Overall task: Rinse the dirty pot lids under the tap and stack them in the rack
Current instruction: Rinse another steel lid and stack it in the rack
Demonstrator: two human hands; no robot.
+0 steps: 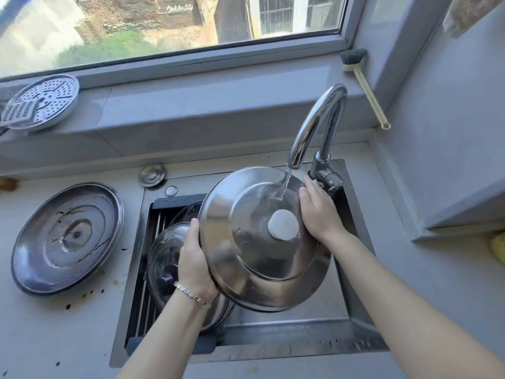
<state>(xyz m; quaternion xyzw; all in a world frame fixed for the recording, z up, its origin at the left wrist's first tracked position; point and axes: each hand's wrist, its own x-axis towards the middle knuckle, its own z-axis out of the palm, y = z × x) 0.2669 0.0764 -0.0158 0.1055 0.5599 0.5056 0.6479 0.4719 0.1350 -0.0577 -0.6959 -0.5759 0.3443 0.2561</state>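
A large steel pot lid (246, 255) with a white knob is held tilted over the sink, under the tap (314, 127). A thin stream of water falls onto its upper part. My left hand (194, 261) grips the lid's left rim. My right hand (318, 212) grips its right rim, close to the tap's base. Below my left hand, other lids (164, 253) lie in the black rack (153, 269) on the sink's left side. A dirty steel lid (68, 236) lies upside down on the counter to the left.
The sink basin (287, 321) is steel, with a grey counter (54, 337) around it. A perforated steamer plate (41, 102) leans on the window ledge at the left. A dish brush (363, 86) leans in the right corner. A small round cap (152, 175) sits behind the sink.
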